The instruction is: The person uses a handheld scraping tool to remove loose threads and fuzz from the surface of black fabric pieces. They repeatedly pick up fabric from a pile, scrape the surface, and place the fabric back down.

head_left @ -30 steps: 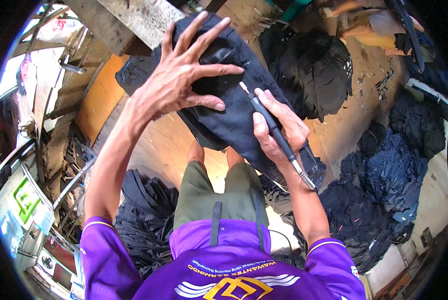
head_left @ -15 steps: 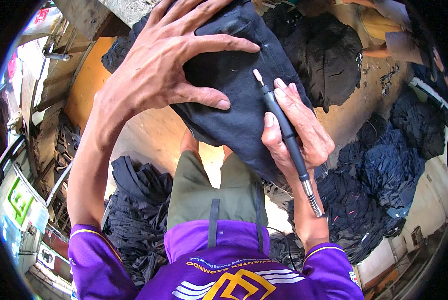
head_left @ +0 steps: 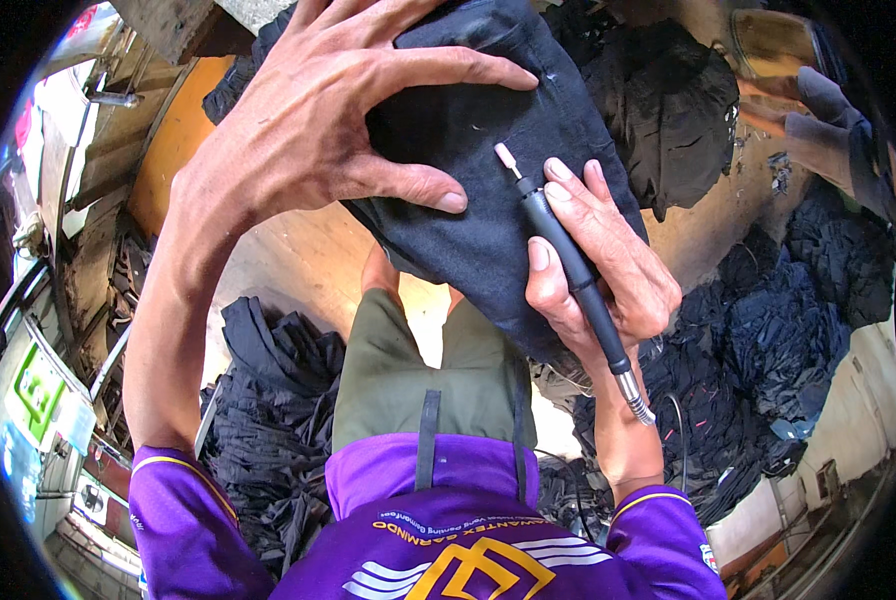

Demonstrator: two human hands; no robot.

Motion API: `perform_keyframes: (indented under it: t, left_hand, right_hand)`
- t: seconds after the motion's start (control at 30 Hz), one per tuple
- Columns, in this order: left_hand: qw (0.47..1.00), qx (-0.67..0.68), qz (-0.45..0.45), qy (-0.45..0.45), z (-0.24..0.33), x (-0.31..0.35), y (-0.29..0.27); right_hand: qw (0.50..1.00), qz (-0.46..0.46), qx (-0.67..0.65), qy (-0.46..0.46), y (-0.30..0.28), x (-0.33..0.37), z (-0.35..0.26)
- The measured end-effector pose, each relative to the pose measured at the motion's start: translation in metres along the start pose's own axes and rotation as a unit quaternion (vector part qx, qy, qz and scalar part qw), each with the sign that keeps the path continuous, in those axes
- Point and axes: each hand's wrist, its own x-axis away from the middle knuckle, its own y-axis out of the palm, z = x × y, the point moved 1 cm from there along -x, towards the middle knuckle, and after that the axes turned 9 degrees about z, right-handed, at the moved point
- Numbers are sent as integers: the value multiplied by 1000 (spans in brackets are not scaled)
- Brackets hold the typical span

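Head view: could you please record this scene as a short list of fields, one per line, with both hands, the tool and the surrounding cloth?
Left hand: spread wide on the black garment
Right hand: gripping a pen-style rotary handpiece
Handpiece tip: pinkish, over the garment; contact cannot be told
Left pile: crumpled black cloth, beside the olive shorts
Right pile: crumpled cloth, black and dark blue
Wearer's shirt: purple, short-sleeved
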Motion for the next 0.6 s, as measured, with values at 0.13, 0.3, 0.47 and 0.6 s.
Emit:
perform_keyframes:
  t: [0.13,0.3,0.47,0.6]
  left_hand:
    - [1000,-21,-16,-13,3,3,-1]
    - [997,-24,-58,-44,-5,0,3]
    - [997,-39,-60,-40,-3,-1,4]
    - [999,-27,-31,-34,6,-1,0]
  right_hand:
    - [1000,-6,-7,2,-1,0,-1]
    - [999,-36,-7,26,-6,0,-5]
    - [999,-35,-18,24,-7,1,-3]
    - [999,-25,-19,21,-7,5,-2]
